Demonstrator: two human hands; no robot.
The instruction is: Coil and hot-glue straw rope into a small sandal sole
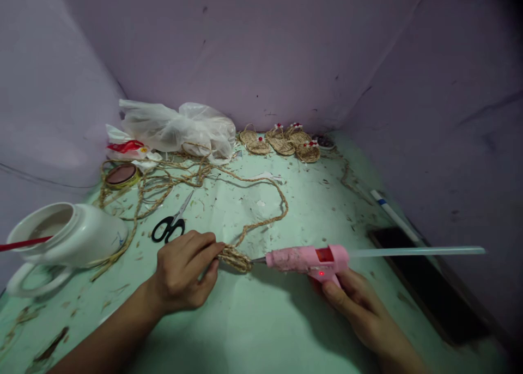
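My left hand [188,270] pinches a small coil of braided straw cord [236,258] between thumb and fingers. From the coil, a loose length of braided cord [281,200] curves back across the table to a tangle at the left rear. My right hand [359,303] is wrapped around the handle of a pink hot glue gun [306,261]. A small red light glows on its side, and a long clear glue stick [425,251] sticks out of its back. The metal nozzle meets the right edge of the coil; any glue there is too small to make out.
Black-handled scissors [174,221] lie beyond my left hand. A white mug [77,232] rests on its side at left, near a tape roll [122,175]. Plastic bags [180,126] and several woven slipper shapes [281,142] sit along the wall. A dark flat object [429,287] lies right.
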